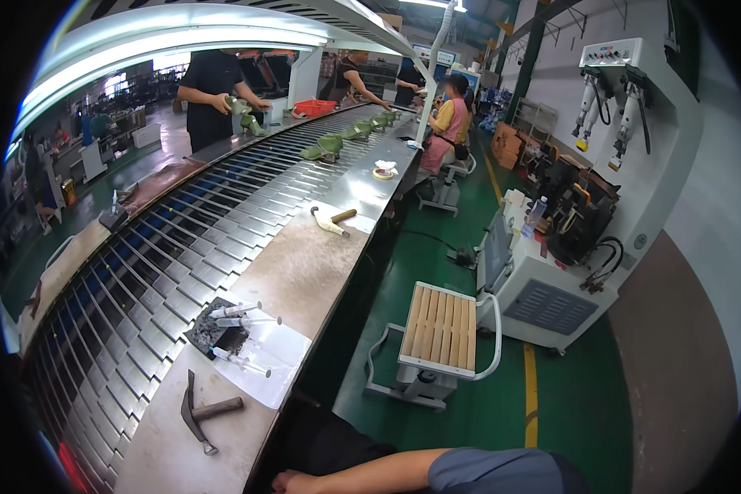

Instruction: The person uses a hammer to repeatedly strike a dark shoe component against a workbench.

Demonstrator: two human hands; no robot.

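My right hand (292, 482) is at the bottom edge, below the bench front and close to my dark trousers. Its fingers are mostly cut off by the picture's edge, so I cannot make out their pose or anything in them. My left hand is out of the picture. On the bench (160, 440) nearest me lies a hammer (196, 412) with a dark curved head and wooden handle. Beyond it, several clear syringes (243, 362) rest on a white sheet (280, 350) and a blackened pad (210, 329). Farther along lies another hammer (331, 222), its head wrapped in something pale.
A slatted metal conveyor (173, 280) runs beside the bench, carrying green heeled shoes (325, 148) farther off. Across it, a person (210, 99) holds a green shoe. A wooden-slatted seat (439, 329) stands right of the bench, before a white machine (543, 288). More people work farther away.
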